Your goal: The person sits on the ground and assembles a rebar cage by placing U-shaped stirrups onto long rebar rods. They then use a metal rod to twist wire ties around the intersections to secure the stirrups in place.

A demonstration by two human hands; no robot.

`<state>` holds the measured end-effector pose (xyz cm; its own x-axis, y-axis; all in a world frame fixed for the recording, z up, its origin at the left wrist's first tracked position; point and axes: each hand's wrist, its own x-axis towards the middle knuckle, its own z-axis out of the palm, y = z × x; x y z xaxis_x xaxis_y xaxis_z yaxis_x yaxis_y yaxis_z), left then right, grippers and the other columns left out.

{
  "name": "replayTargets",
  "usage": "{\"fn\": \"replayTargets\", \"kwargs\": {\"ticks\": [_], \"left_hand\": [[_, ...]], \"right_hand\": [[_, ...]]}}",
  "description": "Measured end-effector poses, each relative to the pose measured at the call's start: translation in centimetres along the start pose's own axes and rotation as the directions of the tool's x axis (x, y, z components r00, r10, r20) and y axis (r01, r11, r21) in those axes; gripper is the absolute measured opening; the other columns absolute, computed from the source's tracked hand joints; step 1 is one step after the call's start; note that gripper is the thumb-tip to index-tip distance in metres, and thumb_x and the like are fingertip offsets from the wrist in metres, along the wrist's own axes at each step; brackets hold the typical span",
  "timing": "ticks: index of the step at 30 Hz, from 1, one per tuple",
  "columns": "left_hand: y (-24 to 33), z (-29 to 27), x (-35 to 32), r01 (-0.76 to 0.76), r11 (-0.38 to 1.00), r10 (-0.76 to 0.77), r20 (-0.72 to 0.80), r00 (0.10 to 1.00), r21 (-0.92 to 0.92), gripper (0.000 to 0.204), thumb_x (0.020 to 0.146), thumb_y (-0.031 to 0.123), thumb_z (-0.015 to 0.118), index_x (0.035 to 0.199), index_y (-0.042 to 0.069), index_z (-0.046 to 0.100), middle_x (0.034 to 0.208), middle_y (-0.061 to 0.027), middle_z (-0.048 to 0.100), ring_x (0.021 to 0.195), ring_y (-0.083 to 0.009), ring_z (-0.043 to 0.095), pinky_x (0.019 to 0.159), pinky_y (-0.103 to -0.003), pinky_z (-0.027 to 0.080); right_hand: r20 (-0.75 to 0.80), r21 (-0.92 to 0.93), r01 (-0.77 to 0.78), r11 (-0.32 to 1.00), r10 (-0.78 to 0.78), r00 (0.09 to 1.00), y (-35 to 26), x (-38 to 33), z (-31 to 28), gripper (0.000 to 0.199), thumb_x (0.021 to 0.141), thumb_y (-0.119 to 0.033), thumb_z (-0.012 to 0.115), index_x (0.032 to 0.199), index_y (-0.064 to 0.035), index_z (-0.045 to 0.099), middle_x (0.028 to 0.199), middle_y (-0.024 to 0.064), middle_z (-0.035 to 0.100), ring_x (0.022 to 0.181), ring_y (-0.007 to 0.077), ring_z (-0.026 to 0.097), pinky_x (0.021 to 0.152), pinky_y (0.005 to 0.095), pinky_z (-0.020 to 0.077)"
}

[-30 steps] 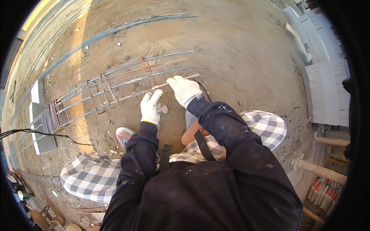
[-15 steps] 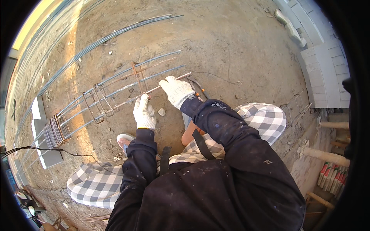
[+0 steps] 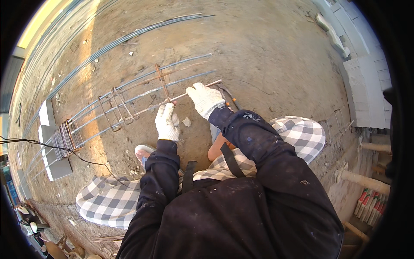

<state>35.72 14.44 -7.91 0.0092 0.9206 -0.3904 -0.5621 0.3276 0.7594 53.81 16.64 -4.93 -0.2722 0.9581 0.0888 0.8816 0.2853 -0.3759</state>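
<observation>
A cage of long steel reinforcing bars lies ahead of me, running from the left toward the middle. My left hand (image 3: 167,124), in a white knit glove, is closed with fingertips at the lower corner of a rusty steel stirrup (image 3: 161,81), where it meets the nearest bar (image 3: 148,109). Farther along that bar, close to its free end, my gloved right hand (image 3: 205,100) grips it from above. Several more stirrups (image 3: 123,105) stand around the bars left of my hands. Beside my right wrist lies a hand tool with orange marks (image 3: 233,102), partly hidden.
A dense stack of stirrups (image 3: 64,140) surrounds the bars near a pale block (image 3: 57,169) at left. Loose bars (image 3: 125,39) lie beyond the cage. Black cable (image 3: 92,162) crosses at left. Pale blocks (image 3: 364,86) line the right side. Small stones (image 3: 186,122) dot the dirt.
The whole view has shifted, so the scene sits slightly farther right. The stirrup at my left hand now appears narrower, more edge-on. Both hands stay on the cage.
</observation>
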Motion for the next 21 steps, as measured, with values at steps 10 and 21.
{"fn": "replayTargets", "kwargs": {"ticks": [10, 21], "left_hand": [[-0.6, -0.7, 0.6, 0.004, 1.0, -0.004, 0.0, 1.0, -0.003, 0.019, 0.095, 0.012, 0.062, 0.113, 0.007, 0.06, 0.106, -0.0064, 0.068, 0.047, -0.0037, 0.033, 0.042, -0.021, 0.024], [-0.4, -0.3, 0.4, 0.018, 1.0, -0.018, 0.019, 1.0, -0.018, 0.019, 0.095, 0.013, 0.062, 0.112, 0.007, 0.06, 0.099, -0.0027, 0.066, 0.047, -0.0033, 0.033, 0.042, -0.021, 0.024]], "right_hand": [[0.092, -0.023, -0.047, 0.999, 0.049, 0.995, -0.5, 0.6, -1.1, 0.018, 0.084, -0.01, 0.058, 0.101, -0.0081, 0.06, 0.102, 0.0167, 0.058, 0.084, 0.0342, 0.068, 0.068, 0.0461, 0.0555], [0.141, -0.016, -0.078, 0.997, 0.08, 0.987, -0.4, 1.4, -1.4, 0.015, 0.086, -0.013, 0.056, 0.1, -0.0085, 0.061, 0.104, 0.0173, 0.059, 0.089, 0.0361, 0.067, 0.072, 0.0468, 0.0548]]}}
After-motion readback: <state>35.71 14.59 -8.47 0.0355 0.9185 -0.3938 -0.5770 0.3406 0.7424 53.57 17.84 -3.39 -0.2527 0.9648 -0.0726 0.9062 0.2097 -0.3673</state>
